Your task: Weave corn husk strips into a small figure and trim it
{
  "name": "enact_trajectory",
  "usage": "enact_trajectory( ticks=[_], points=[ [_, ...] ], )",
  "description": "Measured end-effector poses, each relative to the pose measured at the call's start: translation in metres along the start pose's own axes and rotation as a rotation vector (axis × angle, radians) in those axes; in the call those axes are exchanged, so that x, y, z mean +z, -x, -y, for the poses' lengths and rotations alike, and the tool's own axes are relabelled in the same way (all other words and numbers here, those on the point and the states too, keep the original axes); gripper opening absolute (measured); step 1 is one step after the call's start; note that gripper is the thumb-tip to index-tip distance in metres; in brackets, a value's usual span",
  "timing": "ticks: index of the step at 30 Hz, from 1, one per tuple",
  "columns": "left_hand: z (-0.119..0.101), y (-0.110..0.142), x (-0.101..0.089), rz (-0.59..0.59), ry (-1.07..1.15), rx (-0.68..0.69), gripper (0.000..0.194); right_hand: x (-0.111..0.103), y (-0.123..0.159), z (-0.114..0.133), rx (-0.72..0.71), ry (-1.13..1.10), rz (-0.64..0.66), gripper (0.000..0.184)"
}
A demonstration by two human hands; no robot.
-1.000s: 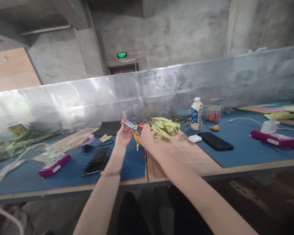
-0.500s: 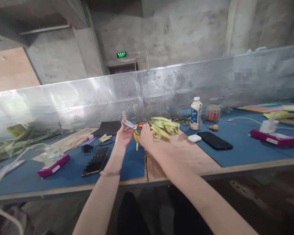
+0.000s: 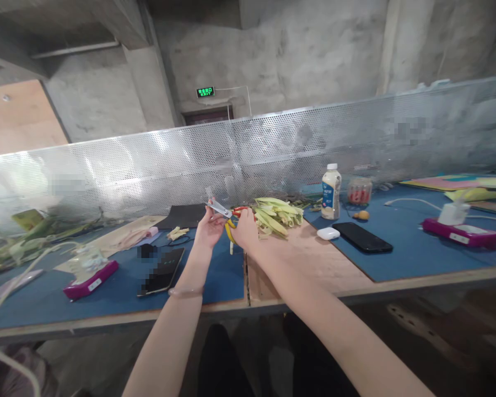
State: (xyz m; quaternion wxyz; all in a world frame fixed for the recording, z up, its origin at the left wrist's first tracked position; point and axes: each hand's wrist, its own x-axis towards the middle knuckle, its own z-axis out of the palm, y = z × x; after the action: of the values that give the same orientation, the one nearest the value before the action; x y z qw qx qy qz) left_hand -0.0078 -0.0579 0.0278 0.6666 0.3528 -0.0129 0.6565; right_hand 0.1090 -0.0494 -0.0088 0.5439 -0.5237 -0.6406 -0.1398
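Observation:
My right hand (image 3: 246,230) is closed around the red and yellow handles of a pair of scissors (image 3: 220,208). The metal blades point left, across the fingertips of my left hand (image 3: 209,227). Those fingers are bent together in a pinch beside the blades; whatever they hold is too small to make out. A bracelet sits on the left wrist. Just beyond my right hand lies a heap of pale green corn husks (image 3: 276,215) on a wooden board (image 3: 310,259). Below the hands a short pale piece (image 3: 231,248) shows, partly hidden.
Phones lie at left (image 3: 163,271) and right (image 3: 361,237). A white earphone case (image 3: 328,234), a bottle (image 3: 331,193) and a jar (image 3: 359,191) stand to the right. Purple power strips (image 3: 91,281) flank both sides. A perforated metal screen (image 3: 169,165) runs behind the table.
Both hands stay in nearly the same place. The scissors' blades have shifted very slightly at my left fingertips.

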Motion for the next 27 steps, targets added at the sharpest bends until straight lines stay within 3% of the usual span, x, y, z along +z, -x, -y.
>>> enact_trajectory(
  ticks=[27],
  points=[
    [0.0011, -0.0012, -0.0022, -0.039, -0.028, 0.045, 0.017, 0.0059, 0.0012, -0.0048, -0.01, -0.006, 0.005, 0.035]
  ],
)
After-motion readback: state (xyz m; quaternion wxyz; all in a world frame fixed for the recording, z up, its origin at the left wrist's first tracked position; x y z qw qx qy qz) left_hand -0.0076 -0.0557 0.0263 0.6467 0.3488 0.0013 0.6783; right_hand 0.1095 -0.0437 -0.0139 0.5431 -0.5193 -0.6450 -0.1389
